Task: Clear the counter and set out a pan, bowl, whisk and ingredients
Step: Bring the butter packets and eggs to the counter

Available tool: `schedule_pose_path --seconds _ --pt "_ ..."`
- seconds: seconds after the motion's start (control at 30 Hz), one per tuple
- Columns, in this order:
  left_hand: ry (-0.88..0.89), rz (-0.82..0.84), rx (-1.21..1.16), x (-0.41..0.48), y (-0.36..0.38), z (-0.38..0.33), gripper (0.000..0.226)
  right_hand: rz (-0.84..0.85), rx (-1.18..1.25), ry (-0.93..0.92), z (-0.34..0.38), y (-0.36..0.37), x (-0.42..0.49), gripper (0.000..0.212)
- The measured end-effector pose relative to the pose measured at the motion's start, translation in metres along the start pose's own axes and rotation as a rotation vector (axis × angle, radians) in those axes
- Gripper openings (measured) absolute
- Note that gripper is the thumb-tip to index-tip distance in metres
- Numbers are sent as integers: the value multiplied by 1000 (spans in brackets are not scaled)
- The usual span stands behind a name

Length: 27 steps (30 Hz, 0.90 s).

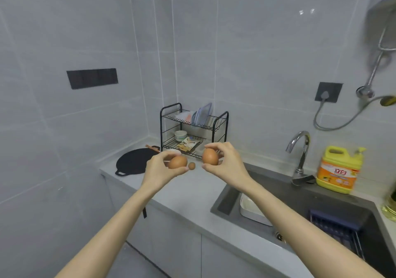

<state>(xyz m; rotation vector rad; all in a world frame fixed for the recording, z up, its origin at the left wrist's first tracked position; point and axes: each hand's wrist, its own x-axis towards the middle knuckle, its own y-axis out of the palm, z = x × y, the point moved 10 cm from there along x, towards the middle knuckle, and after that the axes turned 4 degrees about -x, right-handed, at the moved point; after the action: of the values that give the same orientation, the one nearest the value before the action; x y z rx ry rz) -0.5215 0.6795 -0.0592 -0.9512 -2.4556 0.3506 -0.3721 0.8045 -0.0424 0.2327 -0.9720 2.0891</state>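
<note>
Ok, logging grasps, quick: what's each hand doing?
Left hand: closed on a brown egg.
Right hand: closed on another brown egg.

A yellow detergent jug (338, 169) stands just right of the faucet (300, 153). Its orange label carries the red Chinese characters "立白" on a white band. Smaller print below them is too blurred to read.

Home kitchen: tiled walls, sink (300, 202) w/ faucet (301, 149), dish rack (194, 127), counter (192, 192).
</note>
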Motion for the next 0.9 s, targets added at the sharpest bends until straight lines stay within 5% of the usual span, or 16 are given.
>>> schedule_pose_path --seconds 0.33,0.9 --pt "-227 68 89 117 39 168 45 85 118 240 -133 116 119 49" --pt "-424 353 -25 276 96 417 43 186 79 702 -306 338 193 50"
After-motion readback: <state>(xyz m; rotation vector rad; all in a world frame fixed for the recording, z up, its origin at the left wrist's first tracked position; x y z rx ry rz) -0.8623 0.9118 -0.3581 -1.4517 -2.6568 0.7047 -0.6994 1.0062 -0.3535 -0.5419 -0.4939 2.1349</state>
